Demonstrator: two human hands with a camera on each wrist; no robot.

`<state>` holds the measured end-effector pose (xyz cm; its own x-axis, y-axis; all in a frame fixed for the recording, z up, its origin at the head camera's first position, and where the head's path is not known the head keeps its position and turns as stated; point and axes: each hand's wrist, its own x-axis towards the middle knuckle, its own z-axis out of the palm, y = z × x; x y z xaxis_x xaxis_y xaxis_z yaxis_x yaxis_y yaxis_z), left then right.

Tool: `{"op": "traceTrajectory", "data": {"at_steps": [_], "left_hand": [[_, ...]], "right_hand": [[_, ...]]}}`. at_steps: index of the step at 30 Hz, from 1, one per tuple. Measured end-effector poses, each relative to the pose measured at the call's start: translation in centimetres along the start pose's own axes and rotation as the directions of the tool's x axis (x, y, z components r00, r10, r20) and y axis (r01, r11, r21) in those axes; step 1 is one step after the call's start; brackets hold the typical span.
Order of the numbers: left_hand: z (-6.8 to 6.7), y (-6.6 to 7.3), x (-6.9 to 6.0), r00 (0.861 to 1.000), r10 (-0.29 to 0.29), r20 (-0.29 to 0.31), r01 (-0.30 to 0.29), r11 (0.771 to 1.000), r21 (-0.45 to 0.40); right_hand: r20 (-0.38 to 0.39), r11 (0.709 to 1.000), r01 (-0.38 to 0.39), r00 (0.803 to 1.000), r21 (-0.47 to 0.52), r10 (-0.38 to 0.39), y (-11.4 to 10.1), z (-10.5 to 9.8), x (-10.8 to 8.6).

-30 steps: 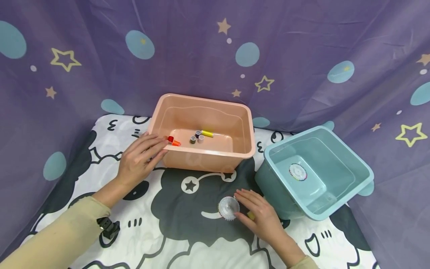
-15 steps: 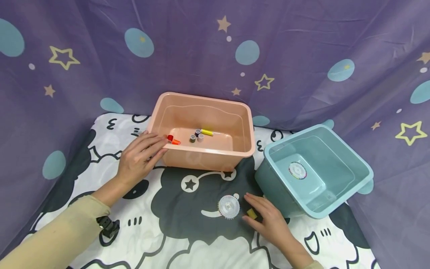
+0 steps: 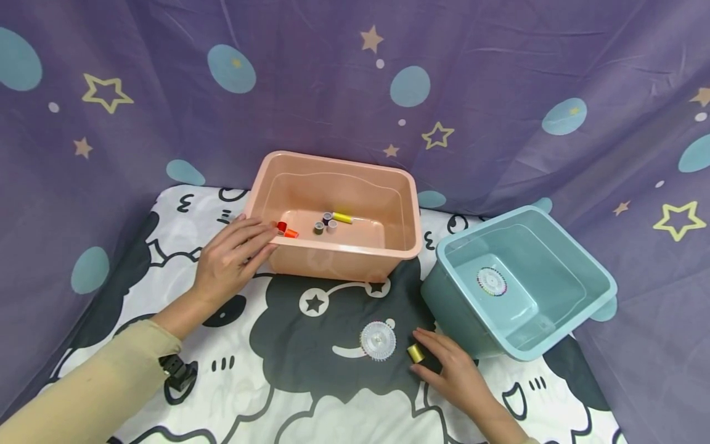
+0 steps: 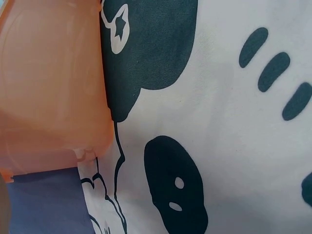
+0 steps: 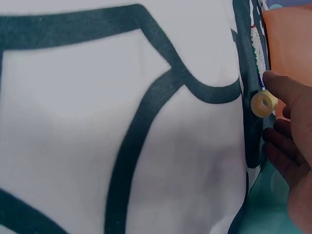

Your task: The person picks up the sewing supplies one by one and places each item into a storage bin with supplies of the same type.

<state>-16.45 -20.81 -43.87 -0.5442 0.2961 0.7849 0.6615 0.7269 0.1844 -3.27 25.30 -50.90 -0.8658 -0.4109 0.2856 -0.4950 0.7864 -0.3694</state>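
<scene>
My right hand is spread beside a yellow thread spool on the printed cloth, thumb and fingers on either side of it, not closed on it. In the right wrist view, the spool shows its round end with a hole, close to the parted fingers. Left of it lies a clear wheel of sewing pins with coloured heads. My left hand rests on the front left corner of the peach bin, its fairly straight fingers over the rim. The left wrist view shows the bin wall, but no fingers clearly.
Several thread spools lie in the peach bin, including a red one and a yellow one. The blue bin at right holds another pin wheel. A purple curtain hangs behind.
My right hand has left the pin wheel and moved to the right, to the yellow spool. The pin wheel stays flat on the cloth. My left hand has stayed on the bin.
</scene>
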Motion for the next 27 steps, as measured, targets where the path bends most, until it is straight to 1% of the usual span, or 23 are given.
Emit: {"op": "traceTrajectory", "data": {"at_steps": [3,6,12,15,18,21,24,27], "left_hand": [[0.0,0.0,0.0,1.000,0.001,0.004,-0.001,1.000,0.004],[0.0,0.0,0.0,1.000,-0.002,0.008,0.002,1.000,0.007],[0.0,0.1,0.0,1.000,-0.005,0.020,0.005,1.000,0.013],[0.0,0.1,0.0,1.000,-0.006,0.015,0.006,1.000,0.009],[0.0,0.1,0.0,1.000,-0.005,0.013,0.005,1.000,0.008],[-0.1,0.2,0.0,1.000,-0.002,0.024,0.001,1.000,0.016],[-0.1,0.2,0.1,1.000,-0.002,0.030,0.002,1.000,0.020],[-0.1,0.2,0.1,1.000,-0.005,0.015,0.005,1.000,0.014]], "right_hand": [[-0.025,1.000,0.031,0.999,-0.003,-0.031,0.3,0.2,-0.1],[-0.036,0.999,0.043,0.998,-0.001,-0.043,0.5,0.4,-0.1],[-0.030,0.999,0.033,0.999,0.007,-0.033,0.7,0.8,0.0],[-0.028,0.999,0.029,0.999,0.014,-0.029,0.8,0.9,0.1],[-0.034,0.999,0.037,0.999,0.015,-0.037,0.9,1.1,0.1],[-0.044,0.999,0.048,0.998,0.021,-0.047,1.0,1.2,0.1],[-0.046,0.998,0.045,0.998,0.045,-0.043,1.0,1.3,0.1],[-0.034,0.996,0.027,0.999,0.082,-0.025,1.0,1.2,0.2]]}}
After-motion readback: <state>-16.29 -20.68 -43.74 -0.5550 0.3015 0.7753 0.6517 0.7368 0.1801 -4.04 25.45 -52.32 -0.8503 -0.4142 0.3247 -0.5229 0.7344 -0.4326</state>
